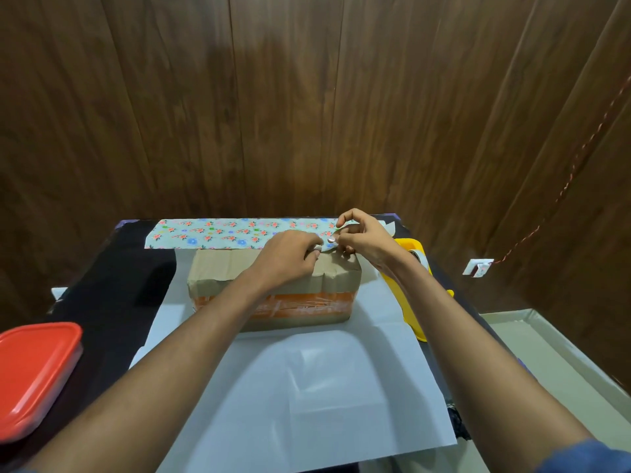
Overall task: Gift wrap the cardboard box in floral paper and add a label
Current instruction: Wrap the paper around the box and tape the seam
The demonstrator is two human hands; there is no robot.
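Note:
A cardboard box [218, 278] with orange print and clear tape on its front lies on the white back side of the wrapping paper [307, 387]. The paper's far edge is folded over and shows its floral side [222, 233] behind the box. My left hand [286, 256] rests on the box top near its right end, fingers curled on the floral paper's edge. My right hand [362, 240] pinches that same edge just to the right, above the box's far right corner. What lies between the fingertips is too small to tell.
A yellow tape dispenser [409, 247] stands right of the box, partly behind my right forearm. A red-lidded container [34, 373] sits at the left edge on the black tablecloth [112, 302]. A pale tray [546, 353] lies at the right. Wooden wall panels rise behind the table.

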